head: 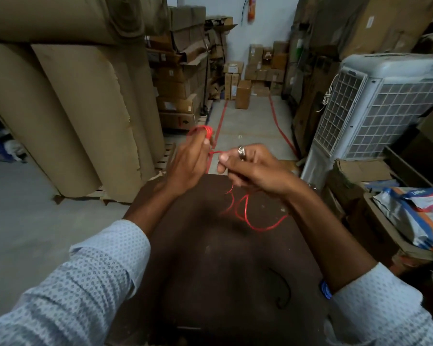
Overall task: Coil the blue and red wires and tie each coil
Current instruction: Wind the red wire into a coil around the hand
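Red wire (pixel 245 216) wound round left hand (pixel 189 163) fingertips, pinched by right hand (pixel 250 166).

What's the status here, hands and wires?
Left hand shut on red wire, coil around its fingertips. Right hand pinching the same wire, slack on table. Blue wire by right sleeve. Nothing obstructing.

Red wire (pixel 245 216), dotted pale-blue sleeve (pixel 85 278)

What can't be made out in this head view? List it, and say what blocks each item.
- Red wire: its path inside the right hand is hidden by closed fingers.
- Red coil: turn count blurred, wrapped round the left hand fingertips.
- Blue wire: mostly hidden behind the right forearm, so coiled or tied is unclear.
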Tool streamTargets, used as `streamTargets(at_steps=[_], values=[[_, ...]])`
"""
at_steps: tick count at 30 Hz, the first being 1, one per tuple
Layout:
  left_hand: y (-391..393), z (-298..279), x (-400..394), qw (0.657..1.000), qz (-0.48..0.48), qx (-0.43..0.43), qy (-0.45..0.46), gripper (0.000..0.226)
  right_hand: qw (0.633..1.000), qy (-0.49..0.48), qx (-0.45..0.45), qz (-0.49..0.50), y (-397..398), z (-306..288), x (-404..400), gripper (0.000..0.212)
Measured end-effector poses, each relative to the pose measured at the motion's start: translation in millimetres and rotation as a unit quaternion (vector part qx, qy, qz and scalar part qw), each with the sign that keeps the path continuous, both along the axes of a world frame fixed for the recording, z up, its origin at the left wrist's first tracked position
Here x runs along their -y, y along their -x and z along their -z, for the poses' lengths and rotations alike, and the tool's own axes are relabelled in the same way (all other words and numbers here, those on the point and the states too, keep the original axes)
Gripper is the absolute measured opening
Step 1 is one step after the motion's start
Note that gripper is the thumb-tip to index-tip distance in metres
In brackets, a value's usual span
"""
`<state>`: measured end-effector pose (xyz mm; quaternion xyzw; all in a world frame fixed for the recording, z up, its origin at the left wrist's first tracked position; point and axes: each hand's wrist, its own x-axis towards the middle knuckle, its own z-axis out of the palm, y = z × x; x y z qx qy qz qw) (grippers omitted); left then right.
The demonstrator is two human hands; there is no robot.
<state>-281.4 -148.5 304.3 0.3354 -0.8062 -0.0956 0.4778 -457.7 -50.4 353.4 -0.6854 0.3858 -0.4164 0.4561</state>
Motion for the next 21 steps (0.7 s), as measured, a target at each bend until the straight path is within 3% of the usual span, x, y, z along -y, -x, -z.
streamTargets(at_steps=[4,8,12,18,20,21], values=[[6,1,-21,0.998,0.052,-0.004,-0.032,0.028,0.99,0.075,0.005,0.122,17,-11,13,0.029],[20,-5,-32,0.969,0.117,-0.095,-0.195,0.036,0.974,0.112,0.01,0.196,30,-5,37,0.028],[35,-21,-41,0.875,0.245,-0.249,-0.334,0.036,0.965,0.129,0.038,0.225,31,7,56,0.025],[29,-68,-40,0.702,0.392,-0.463,-0.373,0.036,0.982,0.059,0.035,0.179,14,54,64,0.035],[24,-80,-37,0.677,0.407,-0.496,-0.359,0.032,0.985,0.042,0.033,0.163,7,66,59,0.038],[22,-83,-35,0.68,0.402,-0.508,-0.343,0.031,0.987,0.036,0.033,0.156,3,71,56,0.039]])
